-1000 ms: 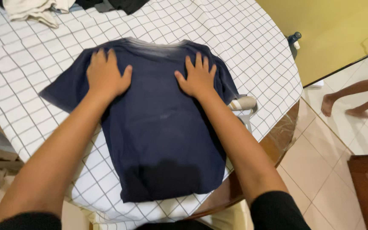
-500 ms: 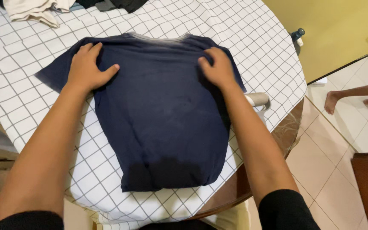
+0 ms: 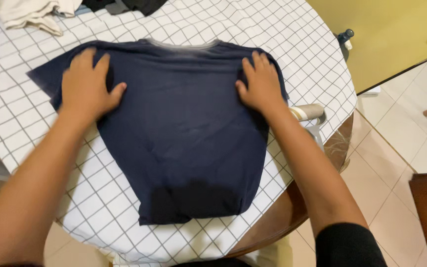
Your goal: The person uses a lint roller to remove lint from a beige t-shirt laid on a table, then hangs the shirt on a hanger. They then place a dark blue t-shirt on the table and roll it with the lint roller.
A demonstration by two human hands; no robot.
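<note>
one navy blue t-shirt lies flat on a white tablecloth with thin dark grid lines, its grey collar pointing away from the person and its hem near the table edge. there are two hands on it. the left hand lies flat on the left shoulder part, beside the one sleeve that spreads out to the side, fingers open and pressing, holding nothing. the right hand lies flat on the right shoulder part, fingers also open and together, gripping nothing. the two hands are well apart, with the collar between them. at the far edge of the cloth is a pile of clothes, one pale piece and some dark ones. just beside the right wrist one beige cylinder handle shows. one dark bottle stands by the yellow wall. one brown round table edge appears under the cloth, above the tiled floor.
</note>
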